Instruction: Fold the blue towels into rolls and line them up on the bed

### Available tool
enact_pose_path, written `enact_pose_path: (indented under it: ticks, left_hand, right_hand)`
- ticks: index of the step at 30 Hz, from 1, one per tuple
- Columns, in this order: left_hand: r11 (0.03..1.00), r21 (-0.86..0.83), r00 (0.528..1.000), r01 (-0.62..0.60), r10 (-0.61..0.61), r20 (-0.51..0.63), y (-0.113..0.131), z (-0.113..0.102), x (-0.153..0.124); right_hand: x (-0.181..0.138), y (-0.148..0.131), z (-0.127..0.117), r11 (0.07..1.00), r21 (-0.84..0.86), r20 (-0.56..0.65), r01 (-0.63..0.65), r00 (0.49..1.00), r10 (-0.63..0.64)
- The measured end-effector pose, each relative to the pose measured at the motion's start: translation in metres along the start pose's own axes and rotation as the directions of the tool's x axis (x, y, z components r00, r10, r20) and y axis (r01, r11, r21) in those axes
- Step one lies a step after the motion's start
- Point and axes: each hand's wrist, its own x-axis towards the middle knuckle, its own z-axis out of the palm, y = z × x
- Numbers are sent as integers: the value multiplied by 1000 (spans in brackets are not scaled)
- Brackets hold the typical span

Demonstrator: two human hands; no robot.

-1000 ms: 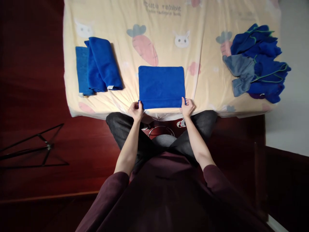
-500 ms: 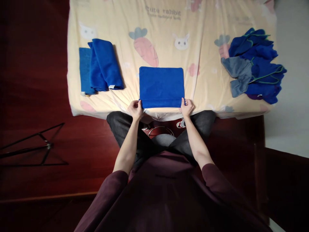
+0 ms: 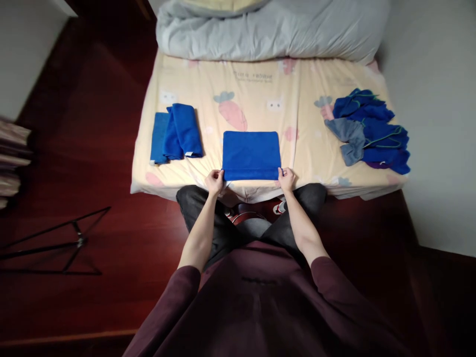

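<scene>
A folded blue towel [image 3: 251, 154] lies flat on the bed [image 3: 297, 79], near its front edge. My left hand [image 3: 214, 181] pinches the towel's near left corner. My right hand [image 3: 286, 178] pinches the near right corner. Both hands are closed on the cloth, with the arms stretched forward over my knees.
Folded blue towels [image 3: 176, 132] are stacked at the bed's left. A heap of unfolded blue and grey cloths [image 3: 368, 131] lies at the right. A grey duvet [image 3: 267, 27] is bunched at the head of the bed. A black stand [image 3: 55, 243] lies on the red floor.
The view has pulled back and tilted up, so the whole bed and duvet show. My hands stay on the towel's near corners and the towel has not moved.
</scene>
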Motion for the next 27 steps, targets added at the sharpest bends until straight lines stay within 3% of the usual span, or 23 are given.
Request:
enact_pose_path:
  ticks: [5, 8, 10, 12, 14, 16, 19, 27]
  left_hand:
    - [991, 111, 995, -76, 69, 70, 4, -3, 3]
    - [953, 113, 956, -283, 270, 117, 5, -14, 0]
    - [878, 92, 874, -470, 449, 186, 6, -22, -2]
    - [786, 64, 760, -615, 569, 314, 8, -27, -2]
    - [733, 35, 667, -679, 597, 447, 9, -27, 1]
    - [730, 25, 617, -683, 558, 555, 9, -23, 4]
    - [764, 52, 616, -643, 475, 628, 4, -17, 8]
    - [809, 51, 675, -586, 452, 583, -9, -11, 24]
  right_hand:
    - [11, -6, -9, 998, -41, 95, 48, 994, -44]
    - [6, -2, -23, 961, -58, 85, 270, 960, -265]
    - [-1, 2, -35, 881, -72, 114, 467, 882, -458]
    - [-9, 6, -45, 788, -59, 210, 612, 780, -590]
    - [-14, 6, -50, 728, -37, 315, 685, 699, -642]
    - [-16, 5, -49, 706, -31, 393, 708, 658, -643]
    - [-14, 2, -43, 722, -46, 445, 690, 662, -603]
    - [0, -5, -31, 819, -68, 427, 570, 758, -492]
